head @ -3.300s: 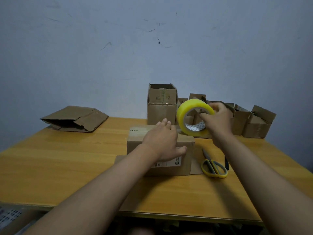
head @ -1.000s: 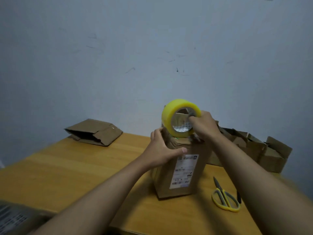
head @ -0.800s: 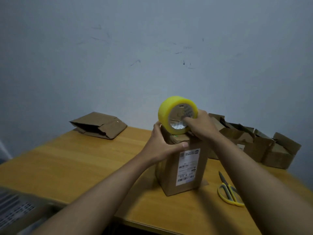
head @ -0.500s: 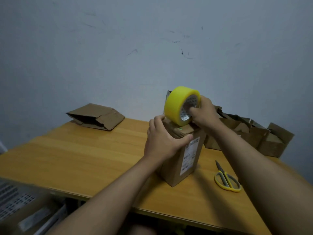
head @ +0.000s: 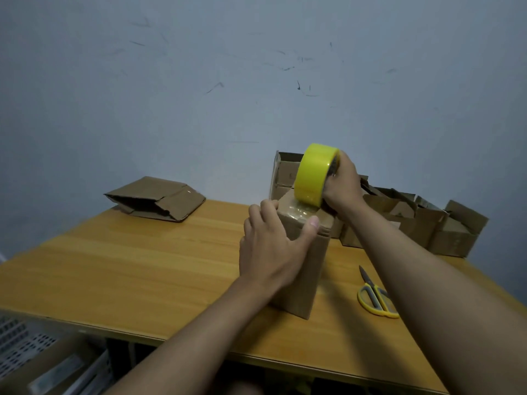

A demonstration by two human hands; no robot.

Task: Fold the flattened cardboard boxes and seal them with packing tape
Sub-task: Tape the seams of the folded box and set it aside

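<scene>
Since half a second ago the box [head: 302, 260], upright mid-tabletop [head: 148, 266], has turned and the tape roll [head: 315, 175] has rolled onto its top. The left hand [head: 271, 246] clamps the box's upper edge, fingers curled; the right hand [head: 342, 183] grips the roll. Sealing is underway; next, draw the tape across and cut it with the scissors [head: 375, 295] right of the box.

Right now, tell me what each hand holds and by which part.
The right hand grips the tape roll by its core and side. The left hand clasps the upright box at its top edge, thumb on the taped top.

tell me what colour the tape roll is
Yellow; the tape roll shows best in the head view.
</scene>
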